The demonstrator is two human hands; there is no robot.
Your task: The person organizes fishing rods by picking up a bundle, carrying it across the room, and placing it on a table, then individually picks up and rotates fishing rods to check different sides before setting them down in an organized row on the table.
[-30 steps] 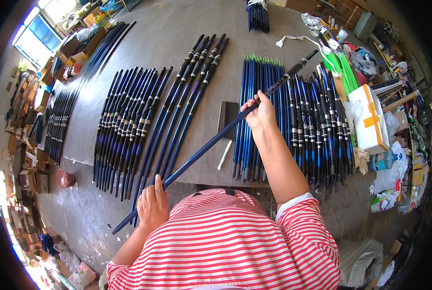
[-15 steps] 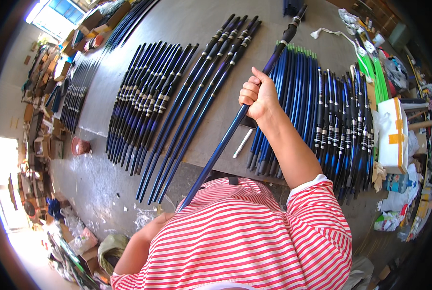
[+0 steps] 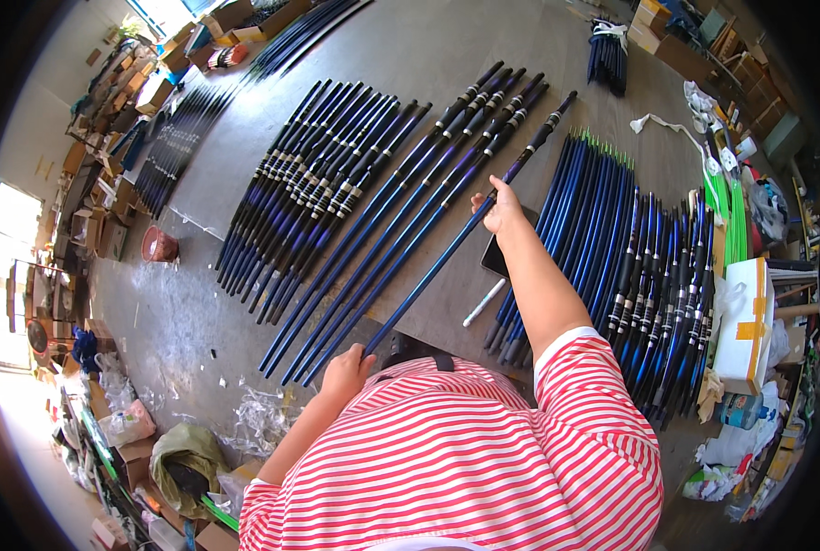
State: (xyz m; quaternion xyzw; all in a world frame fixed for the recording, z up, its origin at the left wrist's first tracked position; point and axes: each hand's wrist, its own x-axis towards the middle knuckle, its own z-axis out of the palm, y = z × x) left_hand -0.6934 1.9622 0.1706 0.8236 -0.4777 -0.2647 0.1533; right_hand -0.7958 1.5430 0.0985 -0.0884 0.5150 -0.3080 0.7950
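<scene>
A blue fishing rod [image 3: 433, 271] with a black grip slants across the table's front, its grip end far and to the right. My right hand [image 3: 499, 208] is closed around it below the grip, thumb up along the shaft. Close to my waist, my left hand [image 3: 346, 371] is closed on its near end. Left of it lie several similar rods [image 3: 396, 188] side by side, grips at the far end. Right of my right hand is a row of dark blue rod blanks [image 3: 568, 207] with green tips. A dark flat object [image 3: 494, 258] is partly hidden by my right forearm.
A white marker-like stick [image 3: 484, 303] lies near the table edge. More rods [image 3: 314, 174] lie at left, and black ones [image 3: 662, 275] at right. A white foam box [image 3: 742, 326] stands far right. A red bucket [image 3: 159, 245] and plastic scraps [image 3: 268, 418] are on the floor.
The rod has come down toward the table and lies lower, nearer the other rods. My left hand, partly hidden before, now shows on its near end. The view has shifted.
</scene>
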